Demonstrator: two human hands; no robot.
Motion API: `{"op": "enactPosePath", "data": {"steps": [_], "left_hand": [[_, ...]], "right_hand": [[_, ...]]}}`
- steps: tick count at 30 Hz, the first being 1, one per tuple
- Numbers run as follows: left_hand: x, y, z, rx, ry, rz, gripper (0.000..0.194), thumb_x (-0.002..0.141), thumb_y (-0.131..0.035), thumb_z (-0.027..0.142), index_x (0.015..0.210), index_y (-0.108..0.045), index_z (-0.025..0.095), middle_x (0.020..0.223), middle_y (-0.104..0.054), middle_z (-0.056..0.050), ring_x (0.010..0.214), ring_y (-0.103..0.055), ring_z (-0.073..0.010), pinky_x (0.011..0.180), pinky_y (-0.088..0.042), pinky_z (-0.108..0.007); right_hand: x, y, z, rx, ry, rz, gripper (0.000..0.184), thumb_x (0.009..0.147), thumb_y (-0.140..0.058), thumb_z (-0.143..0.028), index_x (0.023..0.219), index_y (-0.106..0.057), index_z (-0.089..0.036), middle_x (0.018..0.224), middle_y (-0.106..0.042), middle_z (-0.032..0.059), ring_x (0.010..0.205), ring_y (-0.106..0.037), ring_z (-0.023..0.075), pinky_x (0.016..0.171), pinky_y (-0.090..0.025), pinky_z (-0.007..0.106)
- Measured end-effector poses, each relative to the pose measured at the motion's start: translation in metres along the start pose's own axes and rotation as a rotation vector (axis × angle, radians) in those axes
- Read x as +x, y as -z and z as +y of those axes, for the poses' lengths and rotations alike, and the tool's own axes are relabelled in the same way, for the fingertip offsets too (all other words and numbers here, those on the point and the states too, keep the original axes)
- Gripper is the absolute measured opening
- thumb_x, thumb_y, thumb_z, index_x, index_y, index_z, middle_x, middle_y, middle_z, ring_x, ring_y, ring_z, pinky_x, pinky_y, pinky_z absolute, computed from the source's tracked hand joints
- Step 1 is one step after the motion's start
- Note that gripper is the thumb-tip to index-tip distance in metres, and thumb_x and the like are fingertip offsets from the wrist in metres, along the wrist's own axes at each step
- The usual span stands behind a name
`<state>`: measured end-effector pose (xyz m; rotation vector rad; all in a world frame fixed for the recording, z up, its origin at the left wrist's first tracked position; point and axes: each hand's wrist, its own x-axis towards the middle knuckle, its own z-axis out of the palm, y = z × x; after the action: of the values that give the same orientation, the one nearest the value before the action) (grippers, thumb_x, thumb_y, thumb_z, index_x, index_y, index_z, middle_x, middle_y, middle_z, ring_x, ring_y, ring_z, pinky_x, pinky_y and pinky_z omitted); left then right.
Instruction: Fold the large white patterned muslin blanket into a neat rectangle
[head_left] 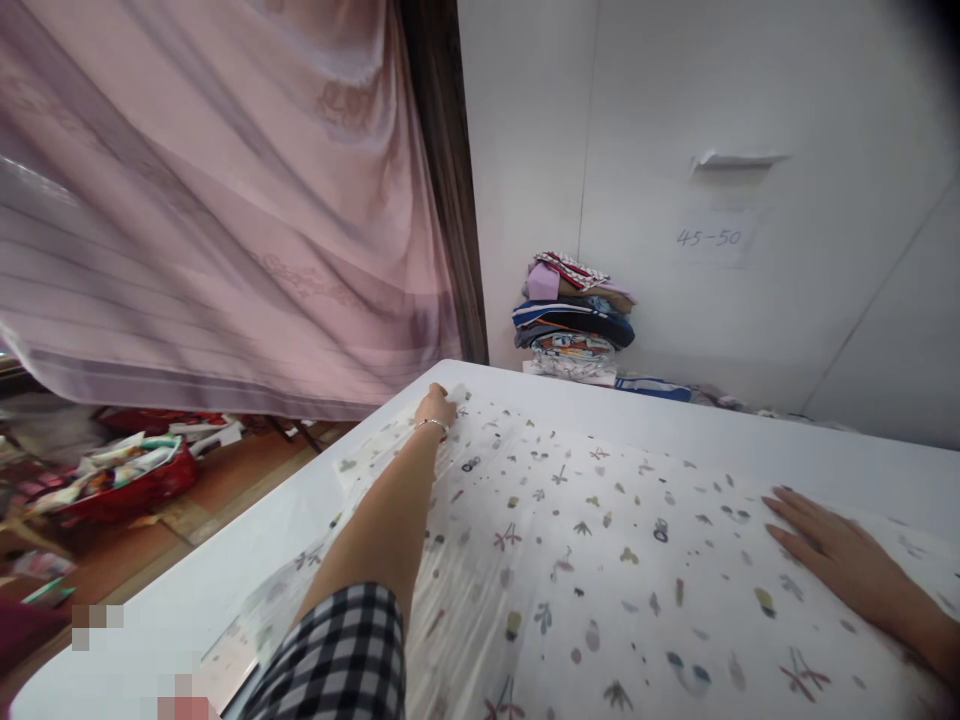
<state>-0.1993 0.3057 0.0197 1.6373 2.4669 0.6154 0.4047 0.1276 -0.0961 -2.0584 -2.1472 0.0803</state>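
Note:
A thin white fabric (600, 560) printed with small plants and shapes lies spread over the white table (495, 390). Stretched far out toward the table's back left corner, my left hand (435, 407) has its fingers closed on the fabric's far edge; the fingertips are partly hidden. Long creases run through the cloth beside my left forearm. On the right, my right hand (832, 560) rests palm down on the print, its fingers extended and slightly apart.
Against the white wall (645, 100) behind the table stands a stack of folded cloths (574, 320). A pink curtain (225, 200) hangs at the left. Below it, a red basin (161, 485) full of cloth scraps sits on the brown floor (217, 500).

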Motion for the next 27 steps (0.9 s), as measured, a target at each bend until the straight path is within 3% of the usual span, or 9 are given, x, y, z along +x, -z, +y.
{"op": "enactPosePath", "data": {"steps": [4, 7, 10, 13, 16, 27], "left_hand": [[0.005, 0.002, 0.006, -0.066, -0.034, -0.019, 0.064, 0.072, -0.061, 0.028, 0.131, -0.036, 0.022, 0.116, -0.061, -0.010, 0.106, -0.057, -0.0226, 0.080, -0.045, -0.029], [0.009, 0.006, 0.012, -0.099, -0.048, -0.041, 0.065, 0.072, -0.062, 0.038, 0.129, -0.041, 0.018, 0.116, -0.061, -0.011, 0.106, -0.057, -0.0221, 0.079, -0.045, -0.027], [0.011, 0.010, 0.019, -0.115, -0.081, -0.064, 0.056, 0.070, -0.062, 0.042, 0.120, -0.053, 0.019, 0.106, -0.065, -0.008, 0.096, -0.061, -0.0201, 0.073, -0.045, -0.025], [0.010, 0.015, 0.024, -0.116, -0.118, -0.090, 0.034, 0.070, -0.062, 0.039, 0.099, -0.065, 0.021, 0.086, -0.069, -0.003, 0.079, -0.062, -0.0172, 0.063, -0.043, -0.024], [0.009, 0.020, 0.028, -0.105, -0.155, -0.080, 0.021, 0.070, -0.061, 0.038, 0.080, -0.067, 0.021, 0.073, -0.067, -0.001, 0.071, -0.060, -0.0156, 0.059, -0.040, -0.023], [0.001, 0.029, 0.034, -0.045, -0.188, 0.054, 0.032, 0.072, -0.055, 0.052, 0.070, -0.062, 0.020, 0.074, -0.063, -0.003, 0.077, -0.057, -0.0187, 0.060, -0.036, -0.027]], "right_hand": [[0.001, -0.001, -0.001, 0.027, -0.007, 0.000, 0.060, 0.084, -0.034, -0.061, 0.135, -0.043, -0.030, 0.145, -0.031, 0.0021, 0.133, -0.027, 0.0274, 0.107, -0.024, 0.047], [0.001, -0.001, -0.002, 0.030, -0.014, -0.015, 0.061, 0.084, -0.033, -0.061, 0.134, -0.044, -0.029, 0.145, -0.030, 0.0030, 0.133, -0.027, 0.0279, 0.107, -0.024, 0.048], [0.001, 0.000, -0.002, 0.032, -0.017, -0.028, 0.063, 0.083, -0.032, -0.062, 0.136, -0.042, -0.029, 0.146, -0.029, 0.0025, 0.133, -0.026, 0.0275, 0.107, -0.023, 0.049], [0.001, 0.001, -0.002, 0.031, -0.020, -0.046, 0.065, 0.082, -0.034, -0.064, 0.137, -0.040, -0.028, 0.146, -0.028, 0.0024, 0.134, -0.025, 0.0273, 0.107, -0.023, 0.049], [0.001, 0.000, -0.003, 0.036, -0.026, -0.026, 0.063, 0.082, -0.035, -0.063, 0.136, -0.042, -0.030, 0.146, -0.029, 0.0019, 0.133, -0.026, 0.0281, 0.107, -0.022, 0.050], [0.000, 0.003, -0.005, 0.019, -0.033, -0.036, 0.062, 0.083, -0.032, -0.063, 0.136, -0.041, -0.033, 0.146, -0.029, -0.0004, 0.134, -0.023, 0.0269, 0.108, -0.023, 0.047]]}}
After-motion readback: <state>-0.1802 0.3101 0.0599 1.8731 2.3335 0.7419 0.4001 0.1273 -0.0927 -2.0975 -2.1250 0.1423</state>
